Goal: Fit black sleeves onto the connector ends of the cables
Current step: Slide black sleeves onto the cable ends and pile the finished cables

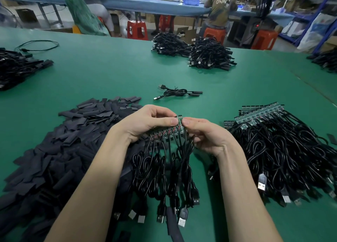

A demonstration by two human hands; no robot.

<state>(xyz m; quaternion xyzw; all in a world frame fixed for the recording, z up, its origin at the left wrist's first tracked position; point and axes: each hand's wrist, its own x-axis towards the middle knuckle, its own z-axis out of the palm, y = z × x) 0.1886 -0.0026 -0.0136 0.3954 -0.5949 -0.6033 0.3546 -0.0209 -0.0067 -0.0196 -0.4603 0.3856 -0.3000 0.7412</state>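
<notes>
We judge we are separating one board from the strip of cable boards [165,133] above the surface [113,73], left hand [145,121] and right hand [206,137] both pinching it, before reaching for the black sleeves [60,141] heaped just left.

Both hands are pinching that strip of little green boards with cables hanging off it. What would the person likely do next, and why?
Probably snap the end board off the strip. The left hand and right hand pinch it at its far end, thumbs almost meeting, and the boards are joined in a row, so no sleeve could slide on yet. The pile of black sleeves lies just left, untouched.
</notes>
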